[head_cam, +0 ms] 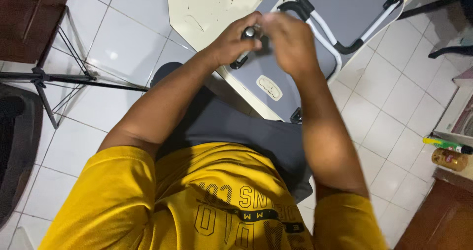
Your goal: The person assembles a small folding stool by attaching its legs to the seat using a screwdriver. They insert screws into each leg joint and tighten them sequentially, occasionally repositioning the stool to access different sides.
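The small metal-tipped part (250,32) sits pinched in the left hand (235,42), held up in the air above the near edge of the grey folding table (276,77), which lies upside down with its white and black tube legs (329,32) folded flat against it. The left fingers are curled tight around the part, only its shiny end and a dark bit below showing. The right hand (288,38) is pressed up close against it from the other side, blurred, its fingers bunched at the same spot; whether it grips the part or only touches it I cannot tell. From where things stand, the work looks to be in the middle: the part is off the table and in the hands, nothing yet fitted to the legs that I can see. A cream board (207,8) lies under the table's far corner, a tripod (54,77) stands off on the tiled floor (123,38)
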